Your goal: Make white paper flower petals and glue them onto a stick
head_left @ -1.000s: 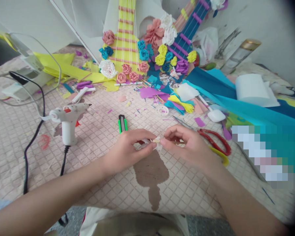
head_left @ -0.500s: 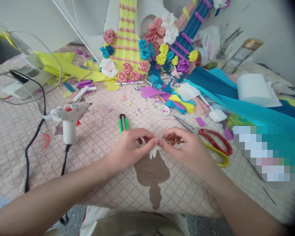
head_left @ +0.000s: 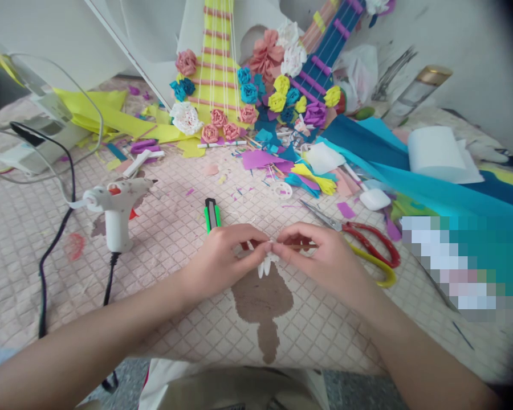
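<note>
My left hand (head_left: 224, 259) and my right hand (head_left: 322, 259) meet above the tabletop, thumbs and fingers pinched together. Between the fingertips is a small white piece (head_left: 264, 269), perhaps paper, with narrow tips hanging down. A thin brown stick (head_left: 302, 247) runs sideways under the right fingers, its left end hidden at the pinch. Just beyond the left hand lies a green box cutter (head_left: 212, 215). Scissors (head_left: 370, 242) with red and yellow handles rest right of my right hand.
A white hot glue gun (head_left: 118, 210) stands at left with its black cord (head_left: 58, 242). At the back are a yellow paper guitar neck (head_left: 217, 68) and a blue one (head_left: 325, 65) with paper flowers. Paper scraps (head_left: 267, 160), a white roll (head_left: 436, 152) and blue sheets (head_left: 367, 148) lie around.
The whole view has shifted slightly, so things appear a little further left. My hands keep the same pinch, with only slight finger movement at the white piece.
</note>
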